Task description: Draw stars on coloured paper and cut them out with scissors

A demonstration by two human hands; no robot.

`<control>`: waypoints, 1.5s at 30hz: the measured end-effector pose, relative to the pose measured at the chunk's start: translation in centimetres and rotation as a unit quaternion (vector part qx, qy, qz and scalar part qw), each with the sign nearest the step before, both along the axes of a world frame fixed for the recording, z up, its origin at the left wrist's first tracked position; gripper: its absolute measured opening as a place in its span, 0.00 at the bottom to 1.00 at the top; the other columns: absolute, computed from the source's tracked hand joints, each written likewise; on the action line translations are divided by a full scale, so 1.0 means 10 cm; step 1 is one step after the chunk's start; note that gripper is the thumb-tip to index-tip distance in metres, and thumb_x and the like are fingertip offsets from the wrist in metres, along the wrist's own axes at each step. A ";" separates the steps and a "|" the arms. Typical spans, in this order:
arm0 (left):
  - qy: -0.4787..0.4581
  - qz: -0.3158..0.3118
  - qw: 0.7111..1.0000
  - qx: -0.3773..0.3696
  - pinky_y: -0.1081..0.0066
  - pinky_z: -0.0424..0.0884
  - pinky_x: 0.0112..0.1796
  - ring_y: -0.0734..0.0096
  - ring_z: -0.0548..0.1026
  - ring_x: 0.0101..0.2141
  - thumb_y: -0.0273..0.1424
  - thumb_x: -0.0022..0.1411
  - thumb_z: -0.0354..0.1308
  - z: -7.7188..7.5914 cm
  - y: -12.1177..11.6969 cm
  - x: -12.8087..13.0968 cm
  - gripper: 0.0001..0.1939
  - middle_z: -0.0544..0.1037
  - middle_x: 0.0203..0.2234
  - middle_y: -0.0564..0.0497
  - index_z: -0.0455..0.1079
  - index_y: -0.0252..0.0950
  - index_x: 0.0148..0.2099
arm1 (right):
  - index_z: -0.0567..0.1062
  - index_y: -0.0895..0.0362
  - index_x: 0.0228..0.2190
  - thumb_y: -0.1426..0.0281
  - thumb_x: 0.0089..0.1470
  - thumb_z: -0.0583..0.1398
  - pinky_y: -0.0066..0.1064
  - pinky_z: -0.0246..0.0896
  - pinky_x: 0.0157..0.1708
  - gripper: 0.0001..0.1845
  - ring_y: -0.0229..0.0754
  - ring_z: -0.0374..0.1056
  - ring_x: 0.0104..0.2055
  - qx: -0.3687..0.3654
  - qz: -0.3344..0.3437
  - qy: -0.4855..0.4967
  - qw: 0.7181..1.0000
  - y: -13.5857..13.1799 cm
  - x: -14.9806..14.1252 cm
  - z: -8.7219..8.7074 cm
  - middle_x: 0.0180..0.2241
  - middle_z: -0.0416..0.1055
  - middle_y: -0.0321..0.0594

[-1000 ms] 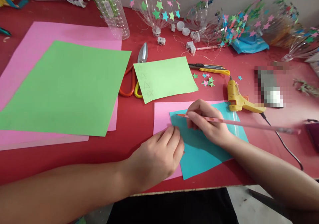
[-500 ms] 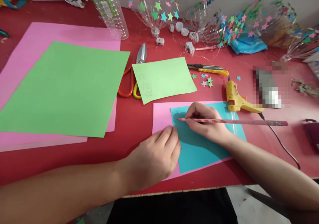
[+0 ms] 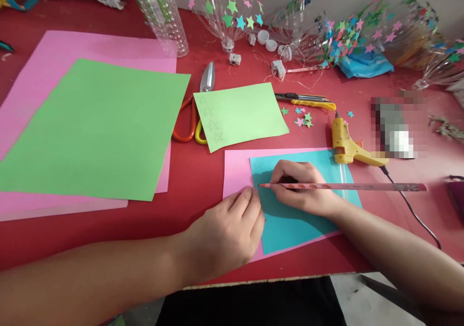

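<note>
I have the right hand [image 3: 302,188] closed around a pink pencil [image 3: 344,186], and the pencil's tip is by the left side of the blue paper [image 3: 300,229]. My left hand [image 3: 232,229] is bent with its fingers close together, down at the same side of the blue paper, and I cannot tell if it pinches anything. The blue paper lies on top of a pink sheet [image 3: 236,171], near the edge of the red table [image 3: 145,229]. Just above it I see a light green paper [image 3: 242,115] with pencil shapes down its left side, lying partly over the scissors [image 3: 186,123]. A yellow glue gun [image 3: 342,142] is by the top right of the blue paper, and little paper stars [image 3: 302,119] lie near the yellow cutter [image 3: 308,101]
</note>
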State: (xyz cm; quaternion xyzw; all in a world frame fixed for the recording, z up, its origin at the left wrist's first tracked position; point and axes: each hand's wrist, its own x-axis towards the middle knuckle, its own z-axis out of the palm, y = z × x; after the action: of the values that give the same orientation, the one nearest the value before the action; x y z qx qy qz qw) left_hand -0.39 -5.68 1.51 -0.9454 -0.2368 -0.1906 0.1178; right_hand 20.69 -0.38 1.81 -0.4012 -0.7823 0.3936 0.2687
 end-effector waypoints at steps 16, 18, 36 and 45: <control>0.011 0.001 1.000 0.001 0.61 0.80 0.39 0.49 0.82 0.40 0.25 0.60 0.61 -0.02 0.00 -0.01 0.11 0.82 0.39 0.32 0.76 0.21 0.42 | 0.64 0.56 0.24 0.78 0.50 0.57 0.22 0.47 0.19 0.08 0.29 0.51 0.20 -0.001 -0.046 -0.019 0.999 -0.01 -0.03 0.00 0.19 0.60 0.28; 0.014 0.002 1.000 0.004 0.61 0.80 0.39 0.49 0.82 0.40 0.25 0.60 0.60 -0.01 0.00 -0.01 0.11 0.82 0.39 0.33 0.76 0.21 0.42 | 0.64 0.56 0.24 0.78 0.50 0.57 0.22 0.46 0.19 0.08 0.29 0.51 0.20 -0.002 -0.051 -0.017 0.999 -0.01 -0.04 0.01 0.19 0.60 0.27; 0.024 0.003 1.000 0.006 0.62 0.78 0.41 0.52 0.81 0.41 0.25 0.63 0.58 0.01 0.00 -0.01 0.09 0.82 0.40 0.34 0.75 0.23 0.42 | 0.60 0.54 0.23 0.76 0.48 0.56 0.23 0.45 0.19 0.09 0.30 0.47 0.20 -0.024 -0.064 -0.015 0.998 0.00 -0.06 0.01 0.19 0.56 0.27; 0.017 0.002 1.000 0.003 0.61 0.78 0.41 0.51 0.81 0.41 0.24 0.64 0.57 0.00 0.00 -0.01 0.09 0.82 0.39 0.34 0.74 0.22 0.42 | 0.59 0.54 0.22 0.76 0.46 0.55 0.24 0.46 0.19 0.08 0.31 0.50 0.20 -0.042 -0.035 -0.017 0.998 0.00 -0.02 0.01 0.18 0.57 0.28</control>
State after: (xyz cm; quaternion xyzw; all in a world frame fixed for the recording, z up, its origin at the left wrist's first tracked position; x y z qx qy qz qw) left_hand -0.48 -5.67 1.48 -0.9476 -0.2364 -0.1748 0.1248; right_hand 20.47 -0.35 1.91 -0.4455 -0.7552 0.4096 0.2517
